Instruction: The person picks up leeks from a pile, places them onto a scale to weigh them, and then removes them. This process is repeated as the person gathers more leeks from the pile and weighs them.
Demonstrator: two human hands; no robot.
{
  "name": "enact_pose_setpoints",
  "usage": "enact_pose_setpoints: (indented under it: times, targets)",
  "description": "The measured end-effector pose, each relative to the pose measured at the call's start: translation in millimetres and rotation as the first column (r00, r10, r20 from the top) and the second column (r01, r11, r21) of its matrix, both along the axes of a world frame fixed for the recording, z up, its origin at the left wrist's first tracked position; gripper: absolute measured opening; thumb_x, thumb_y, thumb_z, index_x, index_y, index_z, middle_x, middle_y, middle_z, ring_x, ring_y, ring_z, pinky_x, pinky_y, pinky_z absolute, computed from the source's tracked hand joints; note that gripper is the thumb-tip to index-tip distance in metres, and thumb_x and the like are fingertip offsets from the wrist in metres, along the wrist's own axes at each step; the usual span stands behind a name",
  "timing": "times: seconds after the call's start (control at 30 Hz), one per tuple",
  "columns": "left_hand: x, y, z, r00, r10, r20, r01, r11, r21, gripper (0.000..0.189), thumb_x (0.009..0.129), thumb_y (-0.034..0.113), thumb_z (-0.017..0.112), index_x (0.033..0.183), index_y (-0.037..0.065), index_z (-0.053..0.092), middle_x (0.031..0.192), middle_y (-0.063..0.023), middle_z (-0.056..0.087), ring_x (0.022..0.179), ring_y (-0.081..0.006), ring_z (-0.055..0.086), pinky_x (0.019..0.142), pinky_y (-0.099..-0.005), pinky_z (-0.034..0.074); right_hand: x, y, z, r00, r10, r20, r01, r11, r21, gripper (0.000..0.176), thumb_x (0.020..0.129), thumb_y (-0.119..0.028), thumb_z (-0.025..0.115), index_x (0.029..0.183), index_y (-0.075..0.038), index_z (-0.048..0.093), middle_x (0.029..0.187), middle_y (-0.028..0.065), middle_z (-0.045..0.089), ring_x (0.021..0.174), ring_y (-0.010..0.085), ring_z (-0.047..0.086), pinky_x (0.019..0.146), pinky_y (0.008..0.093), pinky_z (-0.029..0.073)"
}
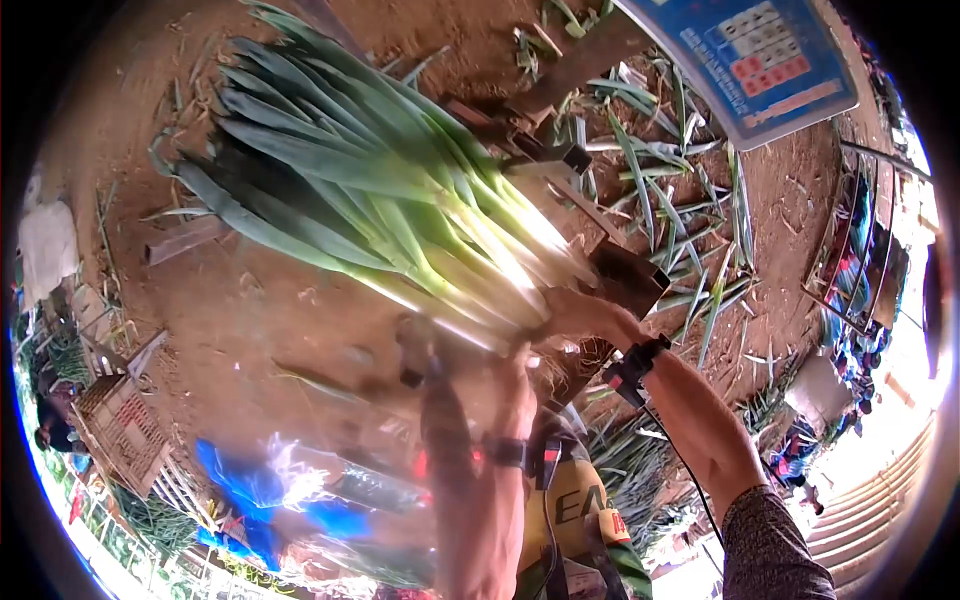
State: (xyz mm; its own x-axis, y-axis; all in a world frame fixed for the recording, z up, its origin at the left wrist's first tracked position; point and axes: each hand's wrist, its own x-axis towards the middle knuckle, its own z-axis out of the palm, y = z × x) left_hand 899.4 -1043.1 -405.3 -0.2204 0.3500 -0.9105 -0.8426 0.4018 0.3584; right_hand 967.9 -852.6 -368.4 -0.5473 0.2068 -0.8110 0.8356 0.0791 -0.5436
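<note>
In the head view, a thick bundle of leeks (380, 190) lies slantwise across the middle of the frame. Its dark green leaf tips fan toward the upper left and its pale stalk ends point to the lower right of centre. The right hand (590, 315), just right of centre, is clenched around the pale end of the bundle, with its fingers wrapped over the stalks. A black strap (635, 370) sits on that wrist, and a patterned sleeve (770, 540) shows at the lower right. The left hand (515, 375), just below centre, meets the underside of the same pale end. It is too smeared to tell whether its fingers are closed on the stalks or only pressed against them; a dark band (505, 452) circles that wrist. Behind the bundle is bare red-brown ground (250, 310). Loose leaves (680, 210) are scattered over the ground in the right half of the frame. A blue panel with coloured keys (770, 60) fills the upper right corner. At the lower left lie a crumpled blue sheet (245, 490) and, beside it toward the edge, a slatted crate (120, 420).
</note>
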Motion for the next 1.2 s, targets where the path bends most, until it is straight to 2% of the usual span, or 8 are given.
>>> enact_pose_setpoints:
  times: [0.13,0.57,0.77,0.9,0.97,1.1,1.13,1.2]
  targets:
    - [27,3,-10,0.986,0.004,0.164,-0.014,0.998,0.057,0.03,0.096,0.019,0.067,0.12,0.0,0.063,0.116,-0.0102,0.065,0.089,-0.016,0.065,0.076,-0.0335,0.054,22,5,-19,0.999,0.044,0.009,-0.043,0.997,-0.061,0.06,0.081,-0.046,0.084,0.106,0.005,0.065,0.057,0.0074,0.064,0.051,0.024,0.063,0.047,0.034,0.049]
    - [-6,3,6,0.922,-0.118,0.368,0.038,0.975,0.218,0.038,0.094,0.024,0.07,0.125,0.003,0.06,0.111,-0.005,0.065,0.099,-0.0169,0.061,0.089,-0.0365,0.05,17,-15,14,0.997,-0.075,-0.011,0.073,0.924,0.376,0.053,0.091,-0.028,0.07,0.131,0.001,0.05,0.104,0.0256,0.069,0.092,0.0434,0.069,0.075,0.0507,0.056]
    - [-30,15,13,0.997,-0.077,0.001,0.076,0.976,0.204,0.039,0.093,0.022,0.071,0.125,0.004,0.059,0.112,-0.0044,0.065,0.104,-0.0174,0.059,0.096,-0.0364,0.047,15,-9,1,0.993,0.105,-0.045,-0.044,0.72,0.692,0.042,0.09,-0.023,0.067,0.125,-0.001,0.056,0.115,0.0256,0.065,0.097,0.0422,0.066,0.078,0.0494,0.056]
    - [-58,-8,-19,0.964,-0.092,-0.25,0.141,0.973,0.183,0.045,0.091,0.018,0.073,0.13,0.004,0.056,0.121,-0.006,0.063,0.114,-0.0199,0.057,0.102,-0.0378,0.045,16,0,-7,1.0,-0.003,-0.023,0.017,0.791,0.611,0.035,0.09,-0.02,0.064,0.12,-0.002,0.062,0.11,0.0246,0.067,0.088,0.0418,0.067,0.078,0.0482,0.058]
    - [-81,-8,2,0.74,-0.371,-0.561,0.496,0.864,0.083,0.043,0.092,0.017,0.072,0.131,0.005,0.058,0.125,-0.0062,0.061,0.116,-0.0205,0.056,0.103,-0.0385,0.045,12,2,-7,1.0,-0.018,-0.025,0.029,0.791,0.611,0.033,0.091,-0.021,0.064,0.118,-0.003,0.063,0.105,0.0237,0.068,0.087,0.0412,0.068,0.079,0.048,0.057]
    - [-115,-27,47,0.523,-0.553,-0.649,0.614,0.772,-0.163,0.036,0.096,0.017,0.064,0.13,0.004,0.061,0.127,-0.0087,0.061,0.12,-0.0209,0.058,0.104,-0.0371,0.047,9,7,5,0.97,-0.242,-0.012,0.218,0.851,0.477,0.046,0.086,-0.021,0.067,0.128,-0.005,0.058,0.106,0.0204,0.067,0.098,0.0391,0.065,0.086,0.0462,0.056]
    - [-124,-28,56,0.786,-0.441,-0.433,0.443,0.89,-0.102,0.037,0.096,0.017,0.064,0.131,0.005,0.061,0.126,-0.0089,0.063,0.119,-0.0207,0.059,0.102,-0.0374,0.049,8,7,8,0.945,-0.322,-0.053,0.307,0.824,0.476,0.044,0.085,-0.018,0.066,0.125,-0.004,0.059,0.106,0.0209,0.067,0.096,0.0387,0.066,0.084,0.0456,0.056]
    - [-142,-58,60,0.856,-0.254,-0.451,0.224,0.967,-0.119,0.034,0.097,0.018,0.063,0.13,0.006,0.062,0.123,-0.0086,0.065,0.112,-0.0215,0.064,0.096,-0.0375,0.053,7,6,16,0.871,-0.472,-0.135,0.477,0.749,0.459,0.039,0.082,-0.012,0.066,0.12,-0.002,0.06,0.106,0.0221,0.066,0.093,0.0379,0.066,0.082,0.0445,0.056]
